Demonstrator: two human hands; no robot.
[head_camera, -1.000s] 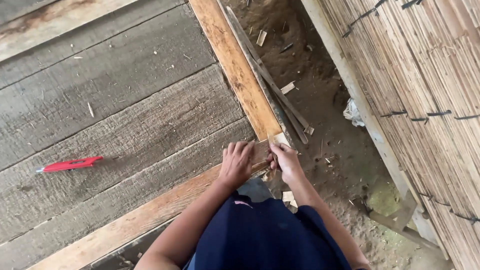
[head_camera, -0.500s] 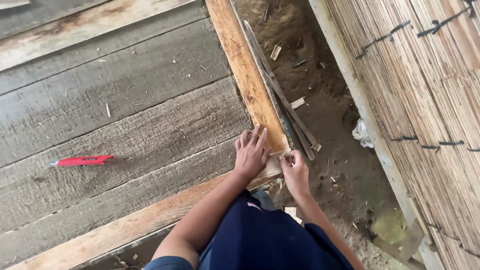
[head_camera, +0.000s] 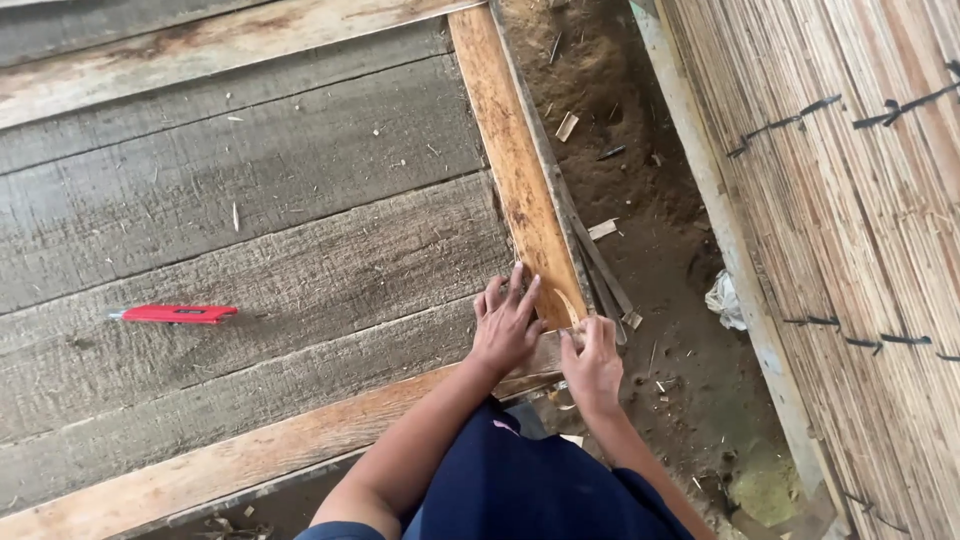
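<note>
— Pressing down with the left hand (head_camera: 507, 325), fingers spread wide and flat, palm on the corner where the orange-brown frame board (head_camera: 515, 160) meets the lower frame board (head_camera: 230, 462). Gripping nothing, just lying open on the wood.

— And the right hand (head_camera: 593, 362)?

— Sitting just beside the left, at the outer edge of the same corner joint. Fingers bent down over the board's end, touching the wood; cannot tell whether anything small is pinched under them.

— Lying where, that corner, against the rest?

— Directly under both hands, at the near right end of the grey plank decking (head_camera: 250, 230). Bordered on the right by bare dirt ground (head_camera: 640, 200) strewn with wood chips, with a thin dark strip (head_camera: 590, 265) running along the board's outer edge.

— Anything else close?

— Well apart to the left, a red utility knife (head_camera: 175, 314) resting flat on the planks. Farther right, beyond the dirt, a split-bamboo wall (head_camera: 850, 220) tied with dark bindings.
</note>
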